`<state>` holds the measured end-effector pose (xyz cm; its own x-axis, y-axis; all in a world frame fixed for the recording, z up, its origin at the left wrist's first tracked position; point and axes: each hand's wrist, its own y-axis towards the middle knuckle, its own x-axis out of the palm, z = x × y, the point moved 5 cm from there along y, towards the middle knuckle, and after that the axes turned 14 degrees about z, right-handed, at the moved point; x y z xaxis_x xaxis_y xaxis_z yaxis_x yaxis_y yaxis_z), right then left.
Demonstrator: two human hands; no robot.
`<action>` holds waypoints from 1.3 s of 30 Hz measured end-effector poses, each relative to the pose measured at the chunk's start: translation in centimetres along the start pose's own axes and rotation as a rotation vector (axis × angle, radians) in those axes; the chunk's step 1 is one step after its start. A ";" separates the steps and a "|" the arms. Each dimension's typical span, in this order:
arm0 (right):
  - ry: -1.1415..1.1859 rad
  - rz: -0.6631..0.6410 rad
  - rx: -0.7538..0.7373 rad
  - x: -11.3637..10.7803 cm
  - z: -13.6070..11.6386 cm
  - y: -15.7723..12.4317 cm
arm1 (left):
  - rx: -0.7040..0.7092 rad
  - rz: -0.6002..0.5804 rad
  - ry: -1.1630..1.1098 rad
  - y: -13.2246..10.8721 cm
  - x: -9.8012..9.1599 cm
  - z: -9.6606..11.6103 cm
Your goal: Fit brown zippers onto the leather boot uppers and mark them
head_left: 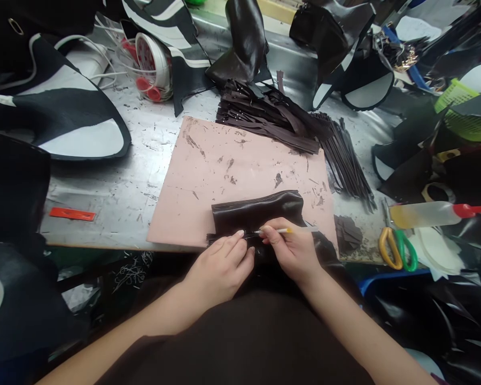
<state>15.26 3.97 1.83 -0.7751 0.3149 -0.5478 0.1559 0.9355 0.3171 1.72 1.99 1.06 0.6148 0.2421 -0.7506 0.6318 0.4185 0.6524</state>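
A dark brown leather piece (260, 211) lies at the near edge of a pink work board (232, 166). My left hand (220, 267) has its fingers curled, pinching the piece's near edge. My right hand (292, 248) is closed on a thin brush (284, 230) with a white handle and a yellow band, its tip pointing left at the edge between my two hands. Just beyond the board lies a pile of dark brown zipper strips (268, 115).
A glue bottle (428, 214) with a red nozzle and scissors (398, 248) with yellow and green handles lie to the right. Black strips (348, 160) fan out right of the board. Black and white leather pieces (64, 117) lie left, a red strip (72, 214) near the table edge.
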 end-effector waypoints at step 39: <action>-0.053 -0.030 -0.026 -0.1 -0.3 0.2 | -0.004 -0.013 0.015 0.3 0.0 -0.1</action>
<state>15.18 4.10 2.13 -0.7457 0.2950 -0.5974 0.1163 0.9405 0.3193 1.80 2.20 1.25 0.5989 0.2497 -0.7609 0.6381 0.4253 0.6419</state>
